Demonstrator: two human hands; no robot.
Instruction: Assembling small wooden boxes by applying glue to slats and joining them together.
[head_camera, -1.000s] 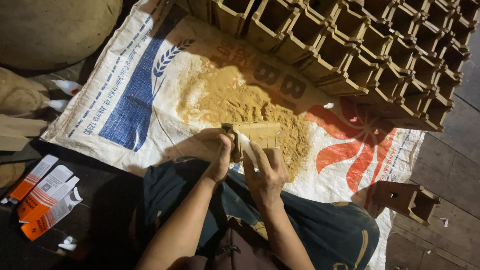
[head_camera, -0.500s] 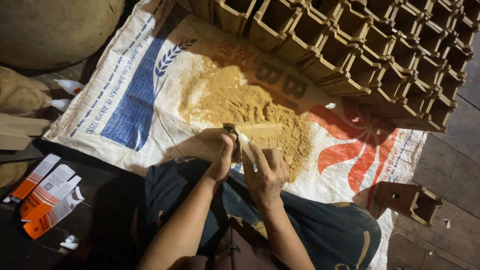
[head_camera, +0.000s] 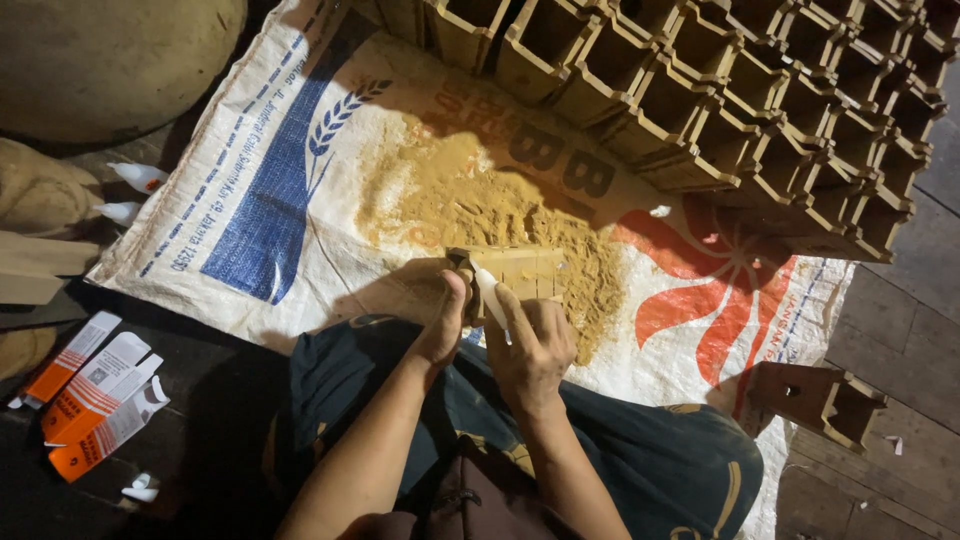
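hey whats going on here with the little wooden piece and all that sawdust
A seated person works over a printed woven sack spread on the floor. The left hand steadies a small wooden box piece at the edge of a sawdust pile, while the right hand holds a small white tube against it. Rows of similar wooden boxes are stacked beyond.

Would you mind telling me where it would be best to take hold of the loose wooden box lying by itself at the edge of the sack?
The loose wooden box lies tipped on its side, open mouth toward the lower right. Probably best is a hand from above, pinching the long flat upper wall near its middle, or hooking fingers over the open rim. Nothing crowds it on the floorboards.
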